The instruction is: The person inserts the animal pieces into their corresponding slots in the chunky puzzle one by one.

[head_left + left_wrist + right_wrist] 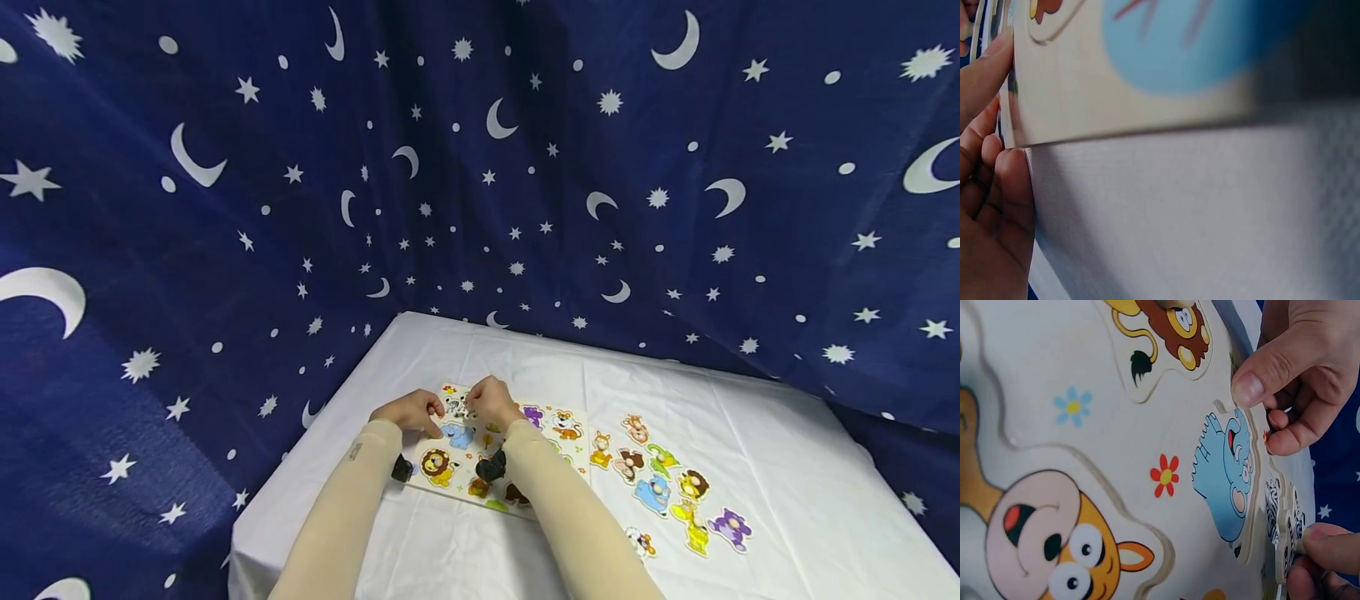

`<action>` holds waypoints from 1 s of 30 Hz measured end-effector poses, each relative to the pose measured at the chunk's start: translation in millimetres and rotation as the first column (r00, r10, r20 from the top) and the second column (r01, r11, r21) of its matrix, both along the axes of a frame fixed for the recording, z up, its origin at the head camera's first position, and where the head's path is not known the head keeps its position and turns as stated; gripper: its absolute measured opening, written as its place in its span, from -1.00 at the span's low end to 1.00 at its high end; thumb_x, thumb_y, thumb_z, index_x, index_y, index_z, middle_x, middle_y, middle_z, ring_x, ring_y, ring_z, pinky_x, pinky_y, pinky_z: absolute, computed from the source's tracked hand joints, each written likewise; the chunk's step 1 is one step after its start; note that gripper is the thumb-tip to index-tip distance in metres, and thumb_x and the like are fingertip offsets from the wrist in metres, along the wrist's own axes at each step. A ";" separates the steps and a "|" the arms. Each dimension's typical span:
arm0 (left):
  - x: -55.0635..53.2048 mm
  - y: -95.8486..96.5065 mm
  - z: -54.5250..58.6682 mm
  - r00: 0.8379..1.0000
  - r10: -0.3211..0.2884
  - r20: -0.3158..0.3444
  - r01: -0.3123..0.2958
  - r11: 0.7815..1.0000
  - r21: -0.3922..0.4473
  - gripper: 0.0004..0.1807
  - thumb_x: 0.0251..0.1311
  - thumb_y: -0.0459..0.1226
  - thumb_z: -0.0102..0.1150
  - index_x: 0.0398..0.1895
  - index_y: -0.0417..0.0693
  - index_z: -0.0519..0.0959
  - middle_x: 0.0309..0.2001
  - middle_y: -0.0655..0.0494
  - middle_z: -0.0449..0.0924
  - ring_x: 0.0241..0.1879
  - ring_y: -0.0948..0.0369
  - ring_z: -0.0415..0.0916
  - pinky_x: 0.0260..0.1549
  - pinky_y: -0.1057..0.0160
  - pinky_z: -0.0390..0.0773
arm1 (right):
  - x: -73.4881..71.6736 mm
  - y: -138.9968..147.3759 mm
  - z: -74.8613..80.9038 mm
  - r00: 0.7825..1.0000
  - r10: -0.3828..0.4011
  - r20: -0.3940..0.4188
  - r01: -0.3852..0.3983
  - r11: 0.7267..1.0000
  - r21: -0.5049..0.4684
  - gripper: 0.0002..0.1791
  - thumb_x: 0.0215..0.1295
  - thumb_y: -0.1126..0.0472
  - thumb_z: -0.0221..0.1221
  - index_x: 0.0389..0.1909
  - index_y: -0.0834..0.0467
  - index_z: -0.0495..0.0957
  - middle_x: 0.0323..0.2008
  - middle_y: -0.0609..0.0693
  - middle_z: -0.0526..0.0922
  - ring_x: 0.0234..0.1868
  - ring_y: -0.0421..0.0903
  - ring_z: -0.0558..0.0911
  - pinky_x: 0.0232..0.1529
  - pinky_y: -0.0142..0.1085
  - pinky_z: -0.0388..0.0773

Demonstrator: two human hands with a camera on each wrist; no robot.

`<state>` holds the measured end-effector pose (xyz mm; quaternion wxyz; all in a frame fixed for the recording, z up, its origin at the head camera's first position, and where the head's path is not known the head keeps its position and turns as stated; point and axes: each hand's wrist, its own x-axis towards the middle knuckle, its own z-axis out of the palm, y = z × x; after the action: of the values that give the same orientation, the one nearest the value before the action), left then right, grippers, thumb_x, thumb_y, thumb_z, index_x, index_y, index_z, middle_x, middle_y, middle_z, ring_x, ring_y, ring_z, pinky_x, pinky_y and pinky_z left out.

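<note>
My right hand [493, 402] pinches a zebra puzzle piece [1284, 556] between thumb and fingers. The piece is tilted over the zebra picture [1272, 500] on the wooden puzzle board [1113, 434]. My left hand [411, 412] rests at the board's left side. Its thumb touches the face beside the blue elephant picture [1225, 481], and its fingers are loosely bent near the zebra picture. A lion picture [437, 467] lies closer to me on the board. My right forearm hides part of the board.
Loose animal pieces lie right of the board on the white tablecloth [787, 467], among them a blue elephant [652, 495], a purple hippo [731, 530], a lion [693, 484] and a kangaroo [601, 451]. A blue star-patterned curtain [525, 208] stands behind the table.
</note>
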<state>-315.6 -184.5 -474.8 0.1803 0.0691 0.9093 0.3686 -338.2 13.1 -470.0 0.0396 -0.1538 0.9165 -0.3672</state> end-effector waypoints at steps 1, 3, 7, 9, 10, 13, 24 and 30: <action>0.0 0.3 0.3 1.000 -0.003 0.002 0.003 1.000 0.003 -0.67 -0.06 -0.43 0.52 -0.25 -0.13 0.57 -0.40 0.14 0.32 -0.35 0.21 0.28 -0.29 0.28 0.28 | -0.1 -0.3 -0.2 1.000 -0.001 0.003 0.001 1.000 0.002 -0.87 0.25 0.41 0.26 -0.34 0.24 0.78 -0.23 0.10 0.78 -0.30 -0.11 0.64 -0.26 -0.28 0.60; 0.8 0.7 0.3 1.000 -0.007 0.005 0.007 1.000 0.006 -0.67 -0.06 -0.43 0.51 -0.25 -0.13 0.56 -0.39 0.13 0.32 -0.35 0.21 0.28 -0.29 0.28 0.28 | 0.1 -0.7 -1.3 1.000 0.004 0.007 -0.004 1.000 0.000 -0.87 0.24 0.42 0.25 -0.33 0.25 0.78 -0.23 0.11 0.78 -0.28 -0.08 0.66 -0.24 -0.26 0.61; 1.8 1.1 -2.5 1.000 -0.014 0.015 0.014 1.000 0.002 -0.67 -0.04 -0.42 0.51 -0.24 -0.12 0.55 -0.38 0.13 0.32 -0.35 0.21 0.28 -0.31 0.28 0.29 | 1.1 -2.4 -5.3 1.000 0.006 0.007 -0.006 1.000 -0.008 -0.88 0.22 0.43 0.26 -0.32 0.26 0.77 -0.26 0.10 0.78 -0.23 -0.06 0.67 -0.22 -0.25 0.62; 1.8 0.9 -4.0 1.000 -0.009 0.018 0.009 1.000 0.003 -0.67 -0.04 -0.42 0.52 -0.24 -0.11 0.55 -0.37 0.13 0.32 -0.34 0.21 0.28 -0.31 0.27 0.29 | 1.0 -3.8 -7.0 1.000 0.008 -0.005 -0.008 1.000 -0.017 -0.90 0.21 0.43 0.27 -0.33 0.27 0.76 -0.30 0.10 0.77 -0.26 -0.07 0.66 -0.25 -0.27 0.60; 1.6 0.9 -4.3 1.000 -0.007 0.017 0.007 1.000 0.003 -0.67 -0.03 -0.42 0.51 -0.24 -0.11 0.56 -0.37 0.13 0.32 -0.34 0.21 0.28 -0.30 0.28 0.29 | 1.1 -4.6 -7.3 1.000 0.009 -0.012 -0.009 1.000 -0.020 -0.91 0.21 0.44 0.28 -0.34 0.27 0.75 -0.32 0.10 0.77 -0.29 -0.08 0.65 -0.28 -0.29 0.59; 1.4 1.4 -2.8 1.000 -0.001 0.006 0.001 1.000 0.013 -0.67 -0.04 -0.44 0.51 -0.24 -0.14 0.55 -0.38 0.13 0.31 -0.34 0.21 0.27 -0.30 0.28 0.28 | 0.2 -6.5 -7.2 0.999 0.009 -0.045 -0.010 0.999 -0.034 -0.93 0.19 0.44 0.28 -0.37 0.28 0.73 -0.37 0.10 0.75 -0.38 -0.12 0.61 -0.36 -0.35 0.54; 2.9 2.8 1.0 1.000 0.005 0.023 -0.005 1.000 0.020 -0.67 -0.03 -0.44 0.50 -0.22 -0.17 0.56 -0.39 0.13 0.29 -0.35 0.20 0.25 -0.31 0.27 0.27 | -6.0 -12.0 -13.5 0.997 0.009 -0.071 -0.011 1.000 -0.023 -0.90 0.21 0.44 0.27 -0.40 0.27 0.74 -0.37 0.09 0.75 -0.34 -0.13 0.60 -0.28 -0.30 0.55; 3.0 1.7 -0.3 1.000 0.008 0.019 -0.008 0.999 0.031 -0.67 -0.02 -0.45 0.49 -0.20 -0.16 0.56 -0.38 0.12 0.29 -0.33 0.19 0.25 -0.30 0.25 0.27 | -9.7 -17.0 -15.0 0.994 0.029 -0.108 -0.034 0.999 -0.041 -0.90 0.17 0.46 0.26 -0.43 0.27 0.74 -0.37 0.10 0.75 -0.29 -0.09 0.62 -0.22 -0.25 0.58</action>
<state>-312.6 -182.8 -475.1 0.1864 0.0647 0.9020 0.3839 -347.8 -3.9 -485.0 -0.0071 -0.1887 0.9066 -0.3775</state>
